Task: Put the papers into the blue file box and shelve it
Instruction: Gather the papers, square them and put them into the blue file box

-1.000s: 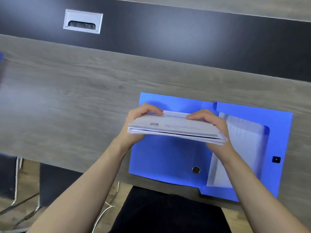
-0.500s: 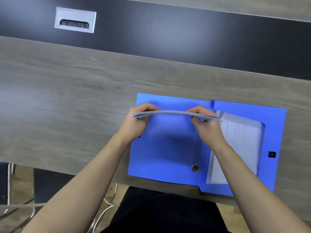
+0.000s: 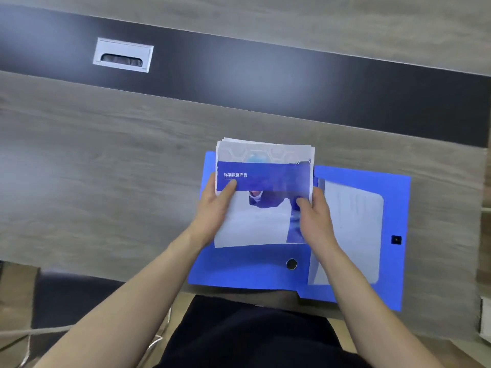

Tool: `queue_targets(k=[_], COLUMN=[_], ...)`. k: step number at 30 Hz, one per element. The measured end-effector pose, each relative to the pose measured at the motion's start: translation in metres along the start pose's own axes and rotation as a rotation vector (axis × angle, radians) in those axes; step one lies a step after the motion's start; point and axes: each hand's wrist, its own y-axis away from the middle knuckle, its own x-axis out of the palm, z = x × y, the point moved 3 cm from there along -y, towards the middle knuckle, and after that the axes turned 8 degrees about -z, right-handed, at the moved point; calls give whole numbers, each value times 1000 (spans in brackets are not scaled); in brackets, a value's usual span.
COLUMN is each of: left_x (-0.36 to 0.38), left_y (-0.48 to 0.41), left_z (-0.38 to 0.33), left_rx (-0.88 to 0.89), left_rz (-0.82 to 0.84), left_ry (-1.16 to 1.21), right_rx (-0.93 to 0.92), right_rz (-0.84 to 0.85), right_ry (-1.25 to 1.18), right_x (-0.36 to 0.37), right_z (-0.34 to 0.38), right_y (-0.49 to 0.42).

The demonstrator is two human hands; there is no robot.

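Both hands, the left hand and right hand, pinch the side edges of a glossy printed stack of papers above the flat, open blue file box on the wood-grain desk.

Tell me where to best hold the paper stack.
Pinch the papers at the two long side edges, coming in from the sides, as the left hand and right hand do: the loose sheets are fanned at the top, so side grips likely keep them together.
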Motion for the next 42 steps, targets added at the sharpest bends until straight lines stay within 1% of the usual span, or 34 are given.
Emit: queue_targets(k=[2,5,9,11,14,16,22,25,27,30,34,39,42], left_x=[6,18,40,51,67,75,74,67,68,82,114,148,164], left_y=[12,26,38,40,41,41,45,47,46,42,34,38,46], left_z=[9,20,34,40,49,56,68,72,74,72,70,74,81], left_rx=[21,6,6,4,-10,-27,3,1,-6,-6,16,54,64], left_rz=[-29,-61,-45,-59,-98,-126,-225,-233,-223,-173,-96,-54,-53], left_ry=[-22,-36,-129,-156,-160,-154,-181,-188,-196,-224,-287,-299,-282], right_rx=[-61,-124,-158,-105,14,60,39,47,55,65,80,166,150], right_rz=[-26,-48,-149,-134,-89,-72,30,49,18,-88,-186,-188,-177], right_ry=[77,165,404,366,148,85,115,125,120,129,268,366,355], right_x=[-8,-21,-39,-46,-53,-56,-51,-46,-48,-59,-81,-102,-112], right_z=[-7,-20,-46,-58,-73,-79,-87,-91,-96,-100,-108,-119,-116], right_y=[7,12,3,-1,-3,-6,-6,-3,0,4,8,10,16])
